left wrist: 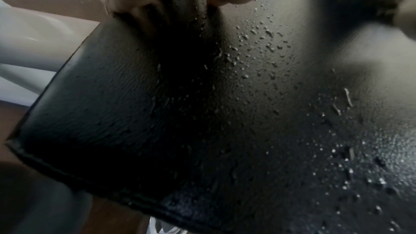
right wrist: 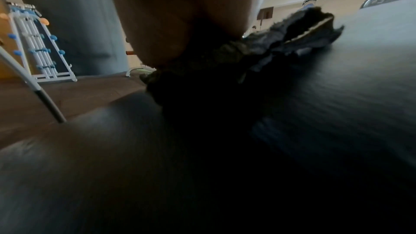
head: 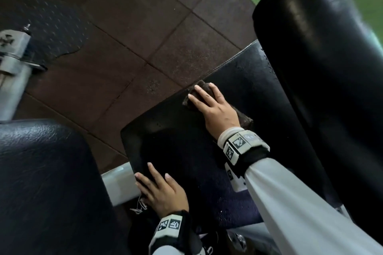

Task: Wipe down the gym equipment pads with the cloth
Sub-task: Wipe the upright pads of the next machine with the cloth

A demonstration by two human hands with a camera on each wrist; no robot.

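Bracing the near left corner of the flat black vinyl seat pad (head: 186, 151), the person's left hand (head: 161, 190) lies with fingers straight and spread, holding nothing; the left wrist view shows its fingertips (left wrist: 126, 1) at the pad's edge beside a pale grey metal frame tube (head: 119, 184). Beads of liquid (left wrist: 258, 42) dot the dark grained vinyl just right of those fingers, and more scatter toward the pad's right side. Farther up and right, the right hand (head: 213, 107) presses flat on a crumpled dark brown cloth (head: 244, 119), fingers extended over it rather than curled round it. The cloth sits under the palm, at the pad's far edge where it meets the brown rubber floor tiles (head: 124, 47); its frayed end pokes out ahead of the palm in the right wrist view (right wrist: 292, 38). The pad's long axis runs from the lower left, by the left hand, up to the upper right toward a tall black vinyl back cushion (head: 323, 68), and the cloth rests about midway along it. The right hand alone is on the cloth, so any stroke looks to be its job. The wet, beaded patch lies between the two hands, nearer the left, which suggests drawing the cloth back along the axis toward the person. Blur on the right wrist view hides the pad's surface there.
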